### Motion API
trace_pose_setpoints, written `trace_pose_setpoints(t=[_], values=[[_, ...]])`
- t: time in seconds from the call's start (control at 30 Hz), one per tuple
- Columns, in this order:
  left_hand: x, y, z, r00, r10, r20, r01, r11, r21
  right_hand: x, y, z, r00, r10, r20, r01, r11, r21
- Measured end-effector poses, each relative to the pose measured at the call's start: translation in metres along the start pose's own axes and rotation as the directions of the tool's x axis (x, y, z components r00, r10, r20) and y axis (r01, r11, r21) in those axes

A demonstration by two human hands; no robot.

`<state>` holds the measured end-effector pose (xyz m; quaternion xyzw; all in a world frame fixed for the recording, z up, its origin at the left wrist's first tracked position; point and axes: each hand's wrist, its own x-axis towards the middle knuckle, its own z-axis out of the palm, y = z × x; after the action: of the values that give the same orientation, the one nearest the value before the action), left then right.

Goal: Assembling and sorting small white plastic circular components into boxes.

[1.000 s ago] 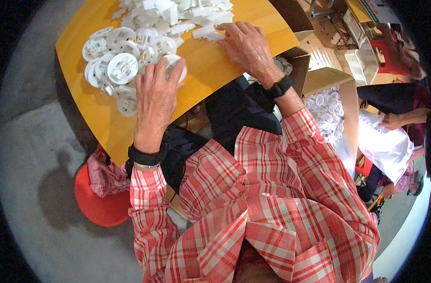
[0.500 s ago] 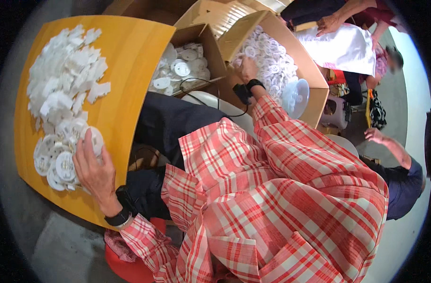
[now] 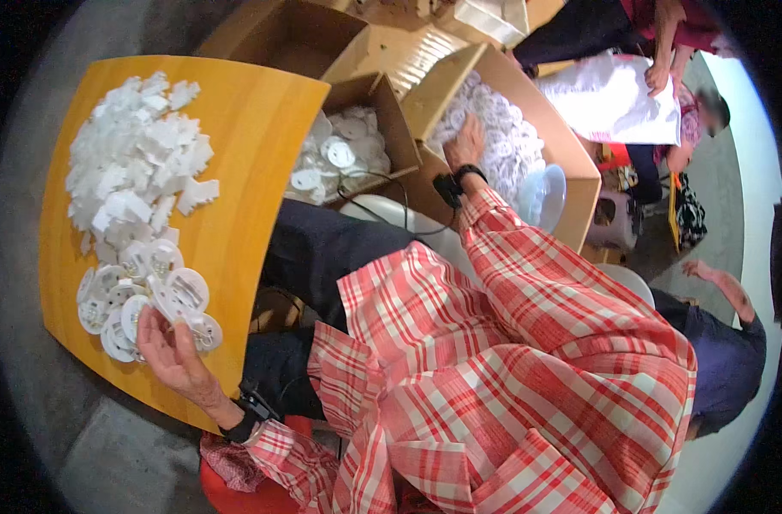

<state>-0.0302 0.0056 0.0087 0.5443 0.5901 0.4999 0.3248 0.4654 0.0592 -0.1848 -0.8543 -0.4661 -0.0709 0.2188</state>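
My left hand [image 3: 175, 360] is at the near end of a yellow tabletop [image 3: 245, 154], palm partly turned up, thumb apart from the loosely bent fingers. It touches the edge of a cluster of round white plastic discs [image 3: 185, 289] with cut-outs. Beyond them on the same top lies a heap of thin, flat white pieces [image 3: 143, 154]. My right hand [image 3: 465, 146] reaches into a cardboard box of small white ring-shaped parts [image 3: 507, 128]. Its fingers stretch over the parts, their tips partly hidden, and I see nothing held in them.
A translucent pale-blue bowl [image 3: 541, 197] stands in the box's near corner. Left of it, a smaller cardboard box [image 3: 395, 128] holds more white discs. A dark cable [image 3: 399, 184] runs to my right wrist. A person handles a white sack [image 3: 614, 98] at upper right; another person [image 3: 716, 351] is at far right.
My left hand has drawn back off the discs and turned its palm upward, uncovering several. My right hand has moved slightly right over the ring parts. The whole view has shifted a little.
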Motion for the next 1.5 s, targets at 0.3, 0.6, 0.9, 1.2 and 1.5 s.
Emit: trace_pose_setpoints(t=[0.3,0.6,0.9,1.2,1.5], values=[[-0.017,0.015,-0.015,0.987,-0.057,-0.15,0.03,0.983,-0.18,0.017,0.078,0.04,0.762,0.021,0.647,0.127,0.975,-0.182],[-0.022,0.005,-0.017,0.89,-0.355,-0.285,0.113,0.779,-0.617,0.106,-0.019,0.001,0.951,-0.2,0.236,0.163,0.972,0.167],[-0.028,0.002,0.003,0.866,-0.466,-0.181,0.171,0.616,-0.769,-0.012,-0.307,-0.067,0.356,-0.934,0.035,0.565,0.245,0.788],[-0.03,0.006,0.005,0.862,-0.47,-0.188,0.191,0.646,-0.739,-0.041,-0.36,-0.055,-0.046,-0.999,-0.022,0.867,-0.051,0.496],[-0.033,0.002,0.008,0.881,-0.453,-0.135,0.158,0.551,-0.819,-0.043,-0.373,-0.066,-0.154,-0.984,-0.094,0.936,-0.175,0.306]])
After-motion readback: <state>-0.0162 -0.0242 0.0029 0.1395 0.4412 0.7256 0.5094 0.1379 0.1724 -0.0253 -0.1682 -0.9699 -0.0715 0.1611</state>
